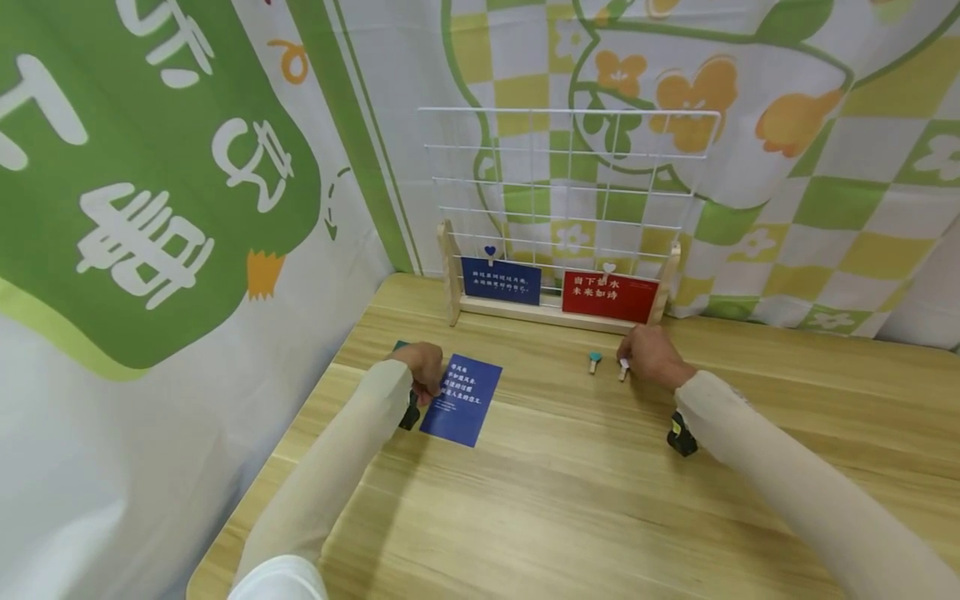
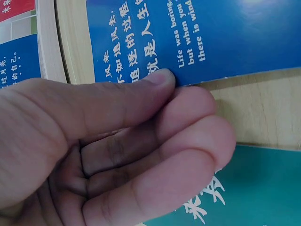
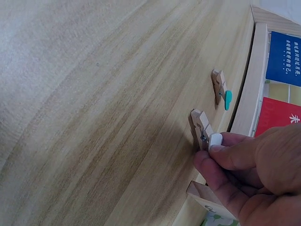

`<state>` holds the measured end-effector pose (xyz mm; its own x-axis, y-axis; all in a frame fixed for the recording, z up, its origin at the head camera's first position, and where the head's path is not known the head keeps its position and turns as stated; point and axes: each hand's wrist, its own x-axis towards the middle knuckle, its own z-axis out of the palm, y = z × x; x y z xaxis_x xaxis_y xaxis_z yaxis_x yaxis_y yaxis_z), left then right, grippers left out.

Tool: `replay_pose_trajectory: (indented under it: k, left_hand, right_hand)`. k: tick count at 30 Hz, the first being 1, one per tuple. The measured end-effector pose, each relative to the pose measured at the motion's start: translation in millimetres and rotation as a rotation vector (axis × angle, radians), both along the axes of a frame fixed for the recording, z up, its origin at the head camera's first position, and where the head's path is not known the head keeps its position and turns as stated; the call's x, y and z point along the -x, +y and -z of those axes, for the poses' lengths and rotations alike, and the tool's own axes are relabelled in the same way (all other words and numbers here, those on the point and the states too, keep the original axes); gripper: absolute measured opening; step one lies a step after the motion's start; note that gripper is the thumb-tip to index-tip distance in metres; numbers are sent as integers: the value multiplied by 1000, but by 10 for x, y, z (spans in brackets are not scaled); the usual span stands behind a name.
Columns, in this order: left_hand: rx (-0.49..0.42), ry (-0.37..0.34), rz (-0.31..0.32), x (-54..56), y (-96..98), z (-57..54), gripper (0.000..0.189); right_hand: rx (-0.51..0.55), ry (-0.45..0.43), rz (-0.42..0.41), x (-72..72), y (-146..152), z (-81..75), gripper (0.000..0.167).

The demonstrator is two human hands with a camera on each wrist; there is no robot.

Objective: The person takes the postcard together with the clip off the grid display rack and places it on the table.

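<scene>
My left hand pinches the edge of a blue card with white writing, thumb on top, in the left wrist view. Beside and partly under that hand lies a green card, mostly hidden in the head view. On the right, my right hand pinches a small wooden clothespin by its white-topped end, at the tabletop. A second clothespin with a teal top lies just left of it on the table.
A white wire grid stands in a wooden base at the table's back. Clipped to it are a blue card under a blue heart clip and a red card under a white heart clip. Patterned curtains hang behind and left.
</scene>
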<state>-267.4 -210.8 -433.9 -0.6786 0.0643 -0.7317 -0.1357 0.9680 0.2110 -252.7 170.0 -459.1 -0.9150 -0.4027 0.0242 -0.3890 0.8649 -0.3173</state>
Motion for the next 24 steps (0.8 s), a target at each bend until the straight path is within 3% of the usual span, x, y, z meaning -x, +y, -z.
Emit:
replay_pose_trajectory:
  k: [4, 10, 17, 24]
  left_hand:
    - [19, 9, -20, 0, 6, -20, 8]
    - [13, 9, -47, -2, 14, -44, 27]
    - [43, 12, -22, 8, 27, -52, 8]
    - [67, 6, -43, 31, 21, -41, 9]
  right_hand:
    - [-7, 48, -15, -7, -7, -1, 21]
    - [-31, 84, -17, 2, -12, 31, 21]
    - [-43, 59, -15, -1, -33, 40, 24]
    - [-52, 78, -17, -2, -49, 68, 22]
